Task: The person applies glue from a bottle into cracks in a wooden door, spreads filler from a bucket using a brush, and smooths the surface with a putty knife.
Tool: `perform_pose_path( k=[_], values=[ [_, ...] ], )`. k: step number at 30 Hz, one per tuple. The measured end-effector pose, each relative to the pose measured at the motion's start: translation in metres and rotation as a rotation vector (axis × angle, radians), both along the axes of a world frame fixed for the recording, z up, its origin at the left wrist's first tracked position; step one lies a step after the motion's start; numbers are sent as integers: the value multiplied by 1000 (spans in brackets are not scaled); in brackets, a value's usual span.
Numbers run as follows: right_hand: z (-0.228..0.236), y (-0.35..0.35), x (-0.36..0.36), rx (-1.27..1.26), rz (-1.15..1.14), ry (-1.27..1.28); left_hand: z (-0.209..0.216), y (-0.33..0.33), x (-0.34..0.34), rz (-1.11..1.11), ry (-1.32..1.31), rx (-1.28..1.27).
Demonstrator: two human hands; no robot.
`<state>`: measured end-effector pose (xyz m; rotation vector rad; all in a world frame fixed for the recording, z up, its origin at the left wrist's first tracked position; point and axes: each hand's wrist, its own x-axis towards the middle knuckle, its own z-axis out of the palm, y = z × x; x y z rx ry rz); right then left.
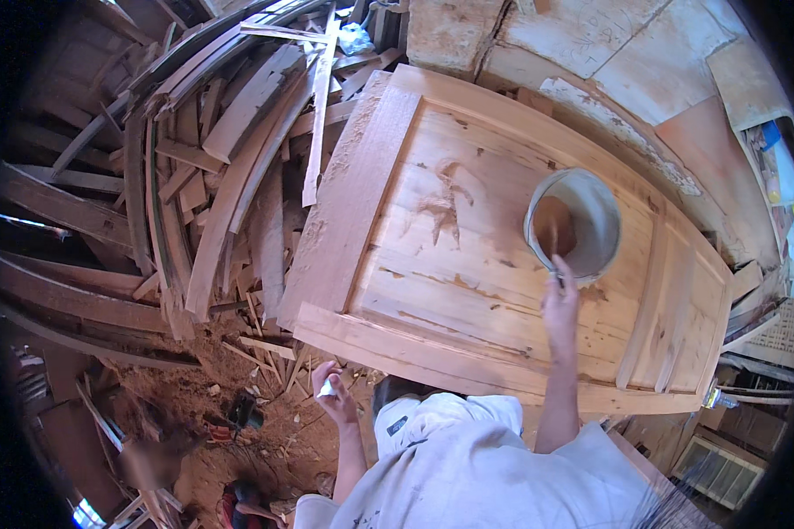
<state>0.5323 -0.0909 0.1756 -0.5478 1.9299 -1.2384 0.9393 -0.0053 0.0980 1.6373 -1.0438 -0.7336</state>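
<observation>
My right hand [562,304] is closed on a thin stick-like tool [555,244] that reaches over the near rim into a grey bucket [598,225]. Brown liquid or paste lies inside the bucket; the tool's lower end is hidden there. The bucket stands on a panelled wooden door [494,317] that lies flat before me. Wet brown smears [441,207] mark the door's large panel, left of the bucket. Off the door's near edge, my left hand [335,397] is closed around a small white thing [328,386], too covered to name.
Offcuts and long boards [238,185] are heaped to the left of the door. Sawdust and wood scraps cover the floor [194,388]. A stained wall [591,44] runs along the far side. Another person [243,507] is partly visible at the lower left.
</observation>
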Motion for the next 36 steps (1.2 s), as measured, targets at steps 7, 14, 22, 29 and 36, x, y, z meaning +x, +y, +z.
perform_pose_path(
  k=[7, 14, 22, 29, 36],
  values=[
    [-82, -33, 111, 169, 558, 561, 6, 11, 3, 47, 33, 36],
    [-148, -73, 169, 375, 597, 515, -3, 26, 13, 112, 13, 40],
    [-193, -152, 154, 216, 362, 729, 1, 10, 13, 136, -8, 10],
    [-139, -145, 123, 172, 386, 684, 2, 6, 15, 99, -28, 8],
    [-22, -99, 74, -293, 130, 826, -3, -9, -3, 44, 30, 22]
  ],
)
